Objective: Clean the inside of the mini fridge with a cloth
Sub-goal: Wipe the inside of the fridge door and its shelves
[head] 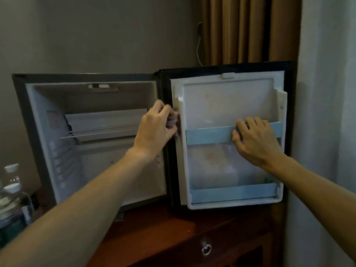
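A black mini fridge (pixel 90 97) stands open on a wooden cabinet, its pale interior holding one wire shelf (pixel 100 132). The door (pixel 227 105) is swung out to the right, showing its white liner with faint stains. My left hand (pixel 156 128) is shut on a bunched grey cloth (pixel 173 120), pressed against the liner's left edge near the hinge. On the upper blue door rail (pixel 208 134) lies my right hand (pixel 254 139), fingers curled over the rail's top. A lower blue rail (pixel 231 192) runs across the door's bottom.
Water bottles (pixel 13 189) stand at the left beside the fridge. The reddish wooden cabinet (pixel 173 237) below has a keyed lock (pixel 206 249). Brown curtains (pixel 240 29) and a white sheer curtain (pixel 327 112) hang behind and right of the door.
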